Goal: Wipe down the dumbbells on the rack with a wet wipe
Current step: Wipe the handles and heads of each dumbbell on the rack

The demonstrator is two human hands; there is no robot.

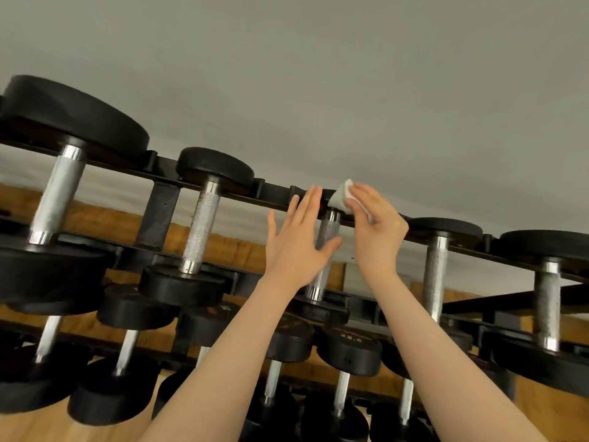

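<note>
A black rack (159, 205) carries rows of black dumbbells with knurled steel handles. My right hand (374, 224) pinches a folded white wet wipe (342, 196) and presses it against the far head of a small dumbbell (325, 247) on the top row, so that head is hidden. My left hand (299, 240) is held flat with straight fingers just left of that dumbbell's handle, with the thumb lying across the handle. Both forearms reach up from the bottom of the view.
Larger dumbbells (204, 215) stand to the left and others (436, 260) to the right on the top row. Lower rows hold several more, one marked 22.5 (349, 349). A grey wall (318, 90) is behind the rack and a wooden floor (38, 425) below.
</note>
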